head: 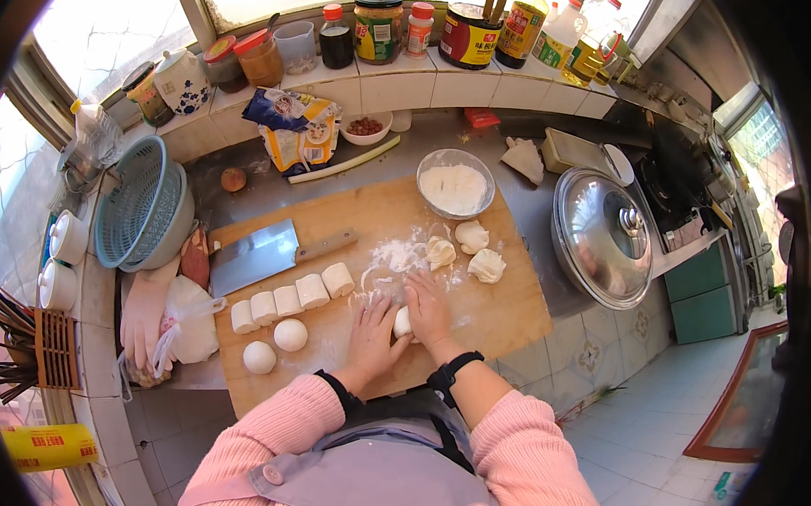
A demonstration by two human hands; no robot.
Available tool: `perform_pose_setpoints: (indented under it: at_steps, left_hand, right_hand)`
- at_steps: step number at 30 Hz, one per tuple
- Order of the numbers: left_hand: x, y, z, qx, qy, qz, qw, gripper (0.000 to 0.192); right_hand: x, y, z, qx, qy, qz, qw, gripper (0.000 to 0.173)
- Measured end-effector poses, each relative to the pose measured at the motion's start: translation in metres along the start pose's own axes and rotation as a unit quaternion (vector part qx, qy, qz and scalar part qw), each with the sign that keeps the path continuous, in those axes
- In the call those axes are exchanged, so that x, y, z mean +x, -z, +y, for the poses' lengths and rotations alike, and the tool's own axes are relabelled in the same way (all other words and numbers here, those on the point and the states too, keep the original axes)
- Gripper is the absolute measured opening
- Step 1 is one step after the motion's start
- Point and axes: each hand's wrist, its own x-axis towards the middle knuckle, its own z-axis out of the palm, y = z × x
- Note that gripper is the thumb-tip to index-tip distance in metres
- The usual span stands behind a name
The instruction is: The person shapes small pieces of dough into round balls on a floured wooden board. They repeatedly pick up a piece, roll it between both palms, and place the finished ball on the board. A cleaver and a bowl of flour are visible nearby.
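Observation:
A small white dough ball (pixel 402 323) sits between my hands on the wooden board (pixel 518 305). My right hand (pixel 430 312) curves around its right side. My left hand (pixel 373 334) lies against its left side, fingers spread on the board, and the two hands partly hide the ball. To the left is a row of several cut dough pieces (pixel 286 301), with two smooth dough balls (pixel 290 335) nearer me. Loose flour (pixel 397 252) dusts the board beyond my fingertips. Three rough dough lumps (pixel 472 237) rest at the right, below a glass bowl of flour (pixel 456 186).
A cleaver (pixel 259 257) lies on the board's left part. Blue plastic baskets (pixel 136 207), a glove (pixel 146 316) and a plastic bag (pixel 191 319) stand left. At right is a lidded metal pot (pixel 603 238). A scallion stalk (pixel 345 161) lies behind; jars (pixel 379 28) line the ledge.

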Motion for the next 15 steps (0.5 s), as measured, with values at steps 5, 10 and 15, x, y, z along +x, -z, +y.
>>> perform_pose_setpoints:
  at_steps: [5, 10, 15]
  left_hand:
    - [0.005, 0.006, -0.001, 0.066, -0.007, -0.039, 0.997, 0.062]
    - [-0.048, -0.002, 0.016, 0.018, 0.021, -0.082, 0.996, 0.065]
    - [-0.034, -0.004, 0.004, 0.001, -0.034, 0.006, 0.999, 0.064]
  right_hand:
    - [-0.007, -0.002, -0.029, 0.176, -0.109, -0.022, 0.978, 0.031]
    - [-0.058, -0.002, -0.057, 0.103, 0.0, -0.02, 0.994, 0.025]
    - [-0.038, 0.003, -0.027, 0.057, 0.026, -0.048, 0.997, 0.027]
